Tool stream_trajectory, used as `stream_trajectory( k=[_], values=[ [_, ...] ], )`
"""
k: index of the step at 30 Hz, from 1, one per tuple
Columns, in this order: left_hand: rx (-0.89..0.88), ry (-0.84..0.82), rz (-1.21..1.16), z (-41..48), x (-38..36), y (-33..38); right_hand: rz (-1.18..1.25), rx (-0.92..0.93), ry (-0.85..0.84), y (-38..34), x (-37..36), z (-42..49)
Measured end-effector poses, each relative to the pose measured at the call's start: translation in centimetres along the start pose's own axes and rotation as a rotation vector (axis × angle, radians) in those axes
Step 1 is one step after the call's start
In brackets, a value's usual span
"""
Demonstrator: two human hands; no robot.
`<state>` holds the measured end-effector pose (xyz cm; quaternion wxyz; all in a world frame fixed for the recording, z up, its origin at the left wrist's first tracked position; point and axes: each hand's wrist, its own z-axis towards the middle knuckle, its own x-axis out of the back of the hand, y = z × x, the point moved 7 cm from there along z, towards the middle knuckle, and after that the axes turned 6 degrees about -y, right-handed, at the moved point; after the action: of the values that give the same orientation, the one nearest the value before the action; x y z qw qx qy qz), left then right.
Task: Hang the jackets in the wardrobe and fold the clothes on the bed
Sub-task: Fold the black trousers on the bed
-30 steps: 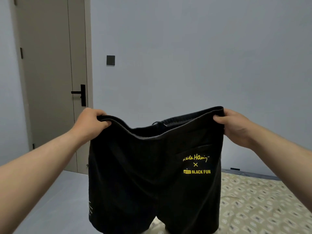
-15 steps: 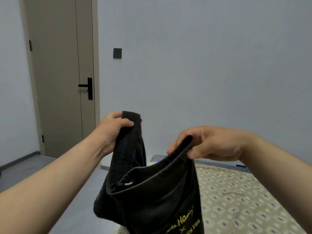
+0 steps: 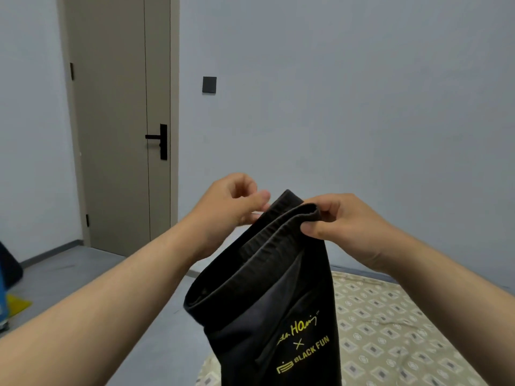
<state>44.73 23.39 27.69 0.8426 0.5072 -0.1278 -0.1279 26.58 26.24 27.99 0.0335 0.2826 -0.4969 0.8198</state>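
Note:
A pair of black shorts (image 3: pixel 267 310) with yellow print hangs in front of me, doubled over lengthwise above the edge of the bed (image 3: pixel 390 324). The two ends of the waistband meet at the top. My right hand (image 3: pixel 345 229) pinches the waistband between thumb and fingers. My left hand (image 3: pixel 234 204) is just left of it, its curled and slightly blurred fingertips on the waistband's far end. The lower part of the shorts runs out of the bottom of the view.
The bed has a beige patterned sheet at the lower right. A closed beige door (image 3: pixel 119 121) with a black handle stands at the left, beside a grey wall with a dark switch (image 3: pixel 209 84). A dark bag (image 3: pixel 8 268) and a yellow object (image 3: pixel 16 302) lie on the grey floor at far left.
My hands have come together from wide apart, which has folded the spread shorts in half. The waistband ends now meet at my right hand.

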Motion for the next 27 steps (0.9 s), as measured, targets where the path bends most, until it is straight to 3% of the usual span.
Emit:
stream_trajectory(
  k=[6,10,23,27],
  values=[
    [0.062,-0.159,0.212,-5.0,1.2,-3.4,0.179,0.009,0.058,1.6,2.0,-0.5],
    [0.127,-0.166,0.241,-6.5,0.9,-5.6,0.332,0.018,0.029,2.4,2.4,-0.8],
    [0.167,-0.275,0.586,-6.6,0.7,-6.8,0.389,-0.009,0.060,3.5,2.4,-1.5],
    [0.335,-0.443,0.349,-7.1,-0.6,-8.3,0.413,0.003,0.079,3.6,2.2,-1.5]
  ],
)
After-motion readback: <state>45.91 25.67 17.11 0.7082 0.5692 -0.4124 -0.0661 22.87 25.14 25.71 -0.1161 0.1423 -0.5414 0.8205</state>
